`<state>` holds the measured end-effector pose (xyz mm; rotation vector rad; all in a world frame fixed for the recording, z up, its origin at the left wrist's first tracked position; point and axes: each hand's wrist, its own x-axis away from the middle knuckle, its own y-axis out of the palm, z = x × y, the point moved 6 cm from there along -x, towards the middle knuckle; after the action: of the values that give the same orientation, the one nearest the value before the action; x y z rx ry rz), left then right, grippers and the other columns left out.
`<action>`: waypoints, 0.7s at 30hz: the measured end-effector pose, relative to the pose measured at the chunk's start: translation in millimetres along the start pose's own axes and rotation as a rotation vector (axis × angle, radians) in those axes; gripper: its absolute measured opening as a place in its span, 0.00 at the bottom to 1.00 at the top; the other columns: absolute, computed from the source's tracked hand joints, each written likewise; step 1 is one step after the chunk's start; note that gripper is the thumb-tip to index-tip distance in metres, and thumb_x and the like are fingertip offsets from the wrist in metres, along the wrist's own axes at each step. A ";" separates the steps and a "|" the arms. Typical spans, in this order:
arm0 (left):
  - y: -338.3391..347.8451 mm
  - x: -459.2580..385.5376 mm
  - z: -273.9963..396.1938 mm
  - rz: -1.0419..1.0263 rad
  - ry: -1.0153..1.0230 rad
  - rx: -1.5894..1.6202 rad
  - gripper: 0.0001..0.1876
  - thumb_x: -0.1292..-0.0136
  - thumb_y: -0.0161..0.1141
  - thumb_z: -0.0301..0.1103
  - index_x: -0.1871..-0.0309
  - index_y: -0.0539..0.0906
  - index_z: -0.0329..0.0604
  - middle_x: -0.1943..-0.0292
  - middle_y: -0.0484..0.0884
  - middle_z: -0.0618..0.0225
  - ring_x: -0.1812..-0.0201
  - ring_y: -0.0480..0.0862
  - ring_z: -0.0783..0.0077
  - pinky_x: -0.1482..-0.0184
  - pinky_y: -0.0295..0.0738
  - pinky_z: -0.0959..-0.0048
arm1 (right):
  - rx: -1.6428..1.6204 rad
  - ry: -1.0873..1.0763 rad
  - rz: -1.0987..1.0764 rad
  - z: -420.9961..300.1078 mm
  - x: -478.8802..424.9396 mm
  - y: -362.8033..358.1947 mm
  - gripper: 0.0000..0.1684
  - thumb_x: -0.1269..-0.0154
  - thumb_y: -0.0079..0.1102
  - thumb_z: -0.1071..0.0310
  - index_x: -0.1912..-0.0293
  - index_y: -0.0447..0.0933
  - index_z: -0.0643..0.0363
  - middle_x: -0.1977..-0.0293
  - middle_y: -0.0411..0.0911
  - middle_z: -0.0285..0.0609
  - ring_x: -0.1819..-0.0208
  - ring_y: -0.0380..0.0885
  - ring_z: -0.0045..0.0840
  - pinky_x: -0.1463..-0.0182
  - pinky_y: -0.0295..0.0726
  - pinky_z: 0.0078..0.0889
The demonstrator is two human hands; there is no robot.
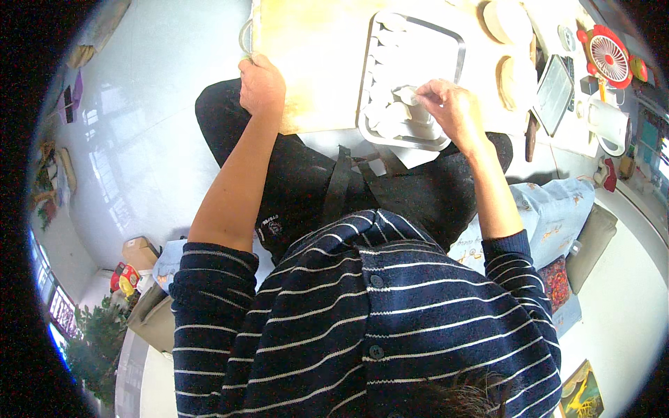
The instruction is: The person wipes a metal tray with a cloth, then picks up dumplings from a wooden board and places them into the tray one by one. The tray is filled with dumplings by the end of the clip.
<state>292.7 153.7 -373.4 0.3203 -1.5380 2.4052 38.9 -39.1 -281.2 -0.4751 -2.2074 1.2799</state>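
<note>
A metal tray lies on the pale wooden board in front of me. Whitish dumplings run down its left side, and several more sit near its front end. Over that front part, my right hand pinches a pale dumpling between thumb and fingers. My left hand is curled at the board's left edge, around the near end of a pale round-rimmed object. The rest of that object is mostly hidden, and glare washes out much of the board.
On the right are a pale round container, a flat pale piece, a dark-edged tablet-like panel, a dark handle, a white jug and a red fan. My knees are under the board's front edge.
</note>
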 end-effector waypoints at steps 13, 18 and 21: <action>1.8 -1.5 -2.4 0.034 0.017 -0.009 0.27 0.29 0.34 0.52 0.49 0.72 0.35 0.53 0.81 0.47 0.51 0.80 0.45 0.49 0.73 0.51 | 0.081 -0.078 0.141 3.0 0.9 23.5 0.08 0.41 0.63 0.65 0.61 0.81 0.52 0.66 0.81 0.38 0.62 0.81 0.32 0.59 0.78 0.31; 2.0 -2.1 -2.5 0.031 0.013 -0.014 0.28 0.29 0.34 0.53 0.48 0.72 0.35 0.53 0.80 0.47 0.51 0.80 0.45 0.49 0.73 0.51 | -0.006 -0.051 0.183 9.4 0.5 27.7 0.07 0.42 0.64 0.63 0.62 0.81 0.52 0.67 0.81 0.38 0.64 0.81 0.33 0.61 0.78 0.31; -0.4 -0.5 -0.8 0.018 0.007 -0.014 0.28 0.29 0.33 0.53 0.47 0.71 0.35 0.52 0.80 0.46 0.51 0.80 0.44 0.49 0.73 0.51 | 0.004 -0.058 0.199 5.7 0.6 23.6 0.06 0.42 0.64 0.64 0.63 0.81 0.52 0.67 0.82 0.38 0.65 0.81 0.32 0.61 0.78 0.31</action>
<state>293.3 154.6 -373.6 0.2963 -1.5604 2.4063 35.8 -31.2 -304.0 -0.6787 -2.2503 1.4158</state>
